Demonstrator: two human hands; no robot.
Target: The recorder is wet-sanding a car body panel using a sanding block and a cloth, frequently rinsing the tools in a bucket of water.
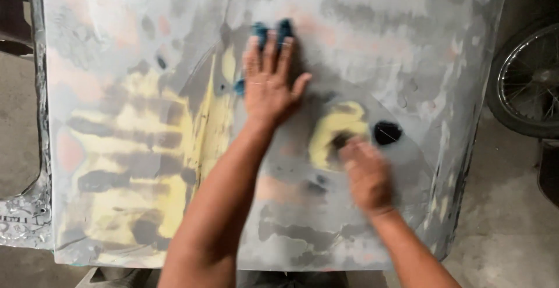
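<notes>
A large car body panel (134,61) fills the view, grey with yellow filler patches and pinkish spots. My left hand (269,81) lies flat on it with fingers spread, pressing a blue cloth (272,30) that sticks out beyond the fingertips. My right hand (365,174) is blurred, pressed on the panel at the edge of a yellow filler patch (332,128); something dark shows under its fingertips, too blurred to name. A round black hole (387,132) sits just right of that patch.
A spoked wheel with a tyre (527,81) stands at the right edge on the concrete floor (501,230). Another metal part with a curved rim (26,212) lies at the lower left beside the panel.
</notes>
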